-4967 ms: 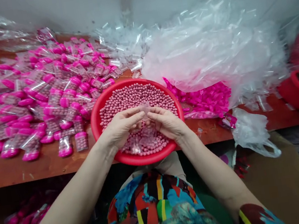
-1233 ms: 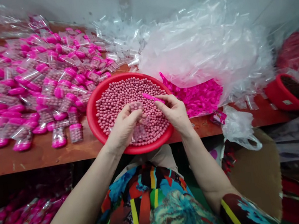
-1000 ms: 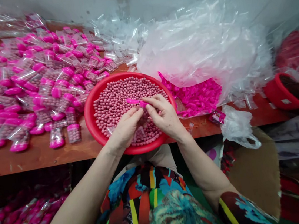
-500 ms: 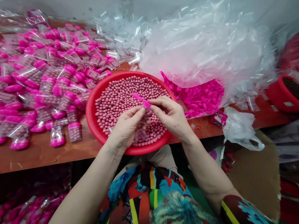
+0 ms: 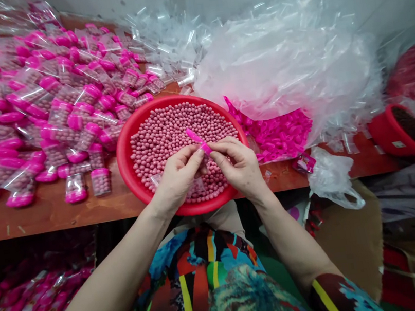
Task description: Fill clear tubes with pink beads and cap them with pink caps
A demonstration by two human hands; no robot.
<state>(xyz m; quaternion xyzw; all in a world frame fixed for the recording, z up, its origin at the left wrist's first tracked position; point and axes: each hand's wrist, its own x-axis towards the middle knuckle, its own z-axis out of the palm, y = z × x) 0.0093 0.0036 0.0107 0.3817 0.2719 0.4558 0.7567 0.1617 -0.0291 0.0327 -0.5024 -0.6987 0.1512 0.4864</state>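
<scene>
A red basin [image 5: 127, 175] full of small pink balls [image 5: 175, 121] sits at the table's front edge. Over it, my left hand [image 5: 179, 172] and my right hand [image 5: 238, 164] meet, fingertips pinched round a bright pink plastic cap [image 5: 198, 138] with a raised flap. Below the cap, whatever else the fingers hold is mostly hidden. Clear plastic pieces [image 5: 195, 187] lie on the balls beneath my hands. Left of the basin spreads a large pile of filled clear containers with pink caps [image 5: 63, 112]. Loose pink caps [image 5: 282, 136] are heaped to the right.
Clear empty containers [image 5: 170, 41] and a big translucent bag [image 5: 283, 61] lie at the back of the wooden table [image 5: 56, 217]. A crumpled bag [image 5: 331, 178] hangs over the front edge. At the far right stands a red pot [image 5: 391, 133], with part of another person's hand beside it.
My fingers have shifted slightly around the pink cap, which has tilted a little. The view has moved slightly, so the pile at left appears farther left.
</scene>
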